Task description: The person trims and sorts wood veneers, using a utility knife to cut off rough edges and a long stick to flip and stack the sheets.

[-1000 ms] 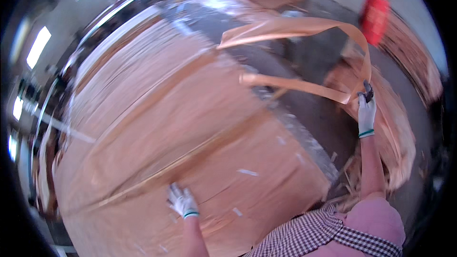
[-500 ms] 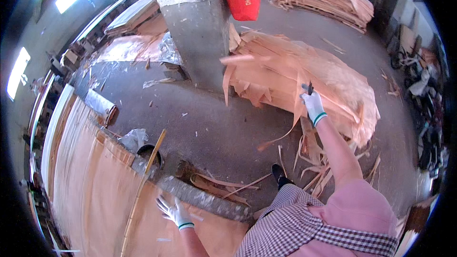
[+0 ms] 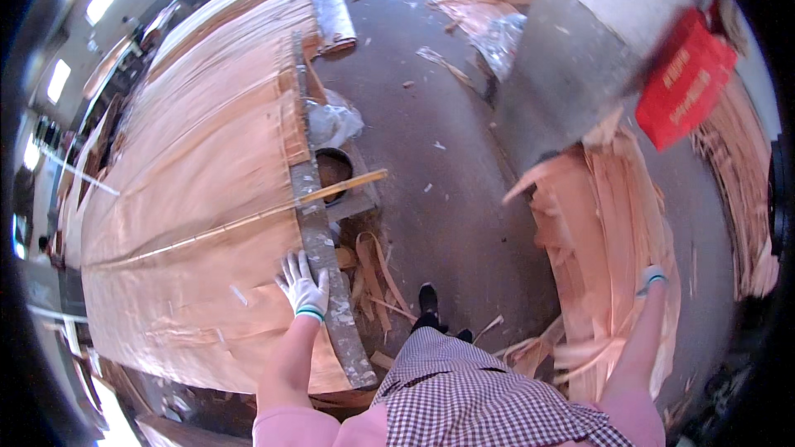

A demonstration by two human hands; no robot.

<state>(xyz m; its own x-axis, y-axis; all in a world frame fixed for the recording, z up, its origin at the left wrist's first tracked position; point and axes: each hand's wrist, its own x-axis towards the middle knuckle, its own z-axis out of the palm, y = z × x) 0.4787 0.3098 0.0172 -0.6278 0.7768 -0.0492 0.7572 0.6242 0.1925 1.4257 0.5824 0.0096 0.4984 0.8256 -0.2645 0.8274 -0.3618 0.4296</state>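
Left hand [image 3: 303, 288] lies open, flat on veneer sheet [image 3: 199, 199] beside its edge.

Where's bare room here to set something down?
Bare concrete floor between the metal table edge and the grey pillar. Crowded: veneer pile by the right hand, scraps below the left hand, veneer sheet over the table.

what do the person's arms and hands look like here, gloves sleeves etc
Both hands wear white knitted gloves with teal-green cuff bands: the left hand and the right hand. Short pink sleeves cover the upper arms; the forearms are bare. No markings show on the gloves.
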